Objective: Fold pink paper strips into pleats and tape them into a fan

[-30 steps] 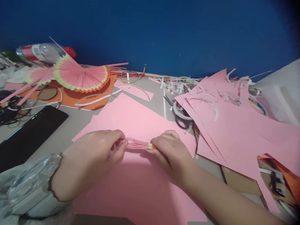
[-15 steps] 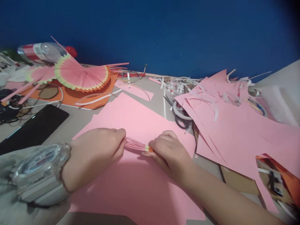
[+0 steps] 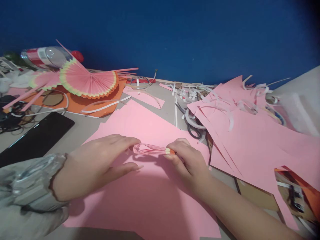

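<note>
A narrow bundle of pleated pink paper (image 3: 151, 149), with a yellow and orange end, is held just above a large pink paper sheet (image 3: 140, 196). My right hand (image 3: 187, 160) pinches the yellow and orange end between thumb and fingers. At the other end is my left hand (image 3: 110, 155), its thumb and fingers spread apart; the fingertips lie beside the pleats, and whether they touch them I cannot tell. A bulky clear watch sits on my left wrist.
Back left are a pleated paper fan (image 3: 87, 78), an orange sheet (image 3: 100, 106) and a bottle (image 3: 50, 56). A black phone (image 3: 42, 136) lies at left. To the right are black-handled scissors (image 3: 194, 131), paper strips and pink sheets (image 3: 250, 140). A blue wall (image 3: 160, 36) stands behind.
My left thumb and fingers have parted from their pinch on the pleated end. My right hand has shifted slightly right and up with the bundle, whose left end now bulges loosely.
</note>
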Tool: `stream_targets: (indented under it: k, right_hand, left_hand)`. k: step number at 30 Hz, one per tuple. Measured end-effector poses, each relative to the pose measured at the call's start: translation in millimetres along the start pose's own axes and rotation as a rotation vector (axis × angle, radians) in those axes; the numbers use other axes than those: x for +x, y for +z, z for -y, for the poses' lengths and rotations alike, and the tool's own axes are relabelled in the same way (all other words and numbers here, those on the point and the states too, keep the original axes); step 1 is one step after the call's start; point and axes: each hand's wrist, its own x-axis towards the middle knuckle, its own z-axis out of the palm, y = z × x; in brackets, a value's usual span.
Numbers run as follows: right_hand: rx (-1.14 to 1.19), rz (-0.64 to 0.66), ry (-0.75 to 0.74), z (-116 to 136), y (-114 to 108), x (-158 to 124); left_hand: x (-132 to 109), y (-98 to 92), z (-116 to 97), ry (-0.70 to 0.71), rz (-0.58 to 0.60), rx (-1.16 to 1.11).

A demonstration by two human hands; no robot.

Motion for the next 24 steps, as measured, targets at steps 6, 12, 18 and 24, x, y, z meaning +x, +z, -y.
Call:
stream_targets:
  k: [6, 12, 18, 24]
  right_hand:
    - [0.083, 0.017, -0.027, 1, -2, -1]
    - [0.134, 0.045, -0.012, 1, -2, -2]
    - [0.156, 0.032, 0.007, 1, -2, -1]
    - [0.064, 0.060, -0.029, 1, -2, 2]
  left_hand:
    - [-3, 18.5, -2, 0.044, -0.196, -0.172]
    - [-1, 19.8, -5, 0.098, -0.222, -0.260]
    - [0, 15.8, -2, 0.106, -0.190, -0.399]
    - [-1, 0.8, 6, 0.031, -0.036, -0.209]
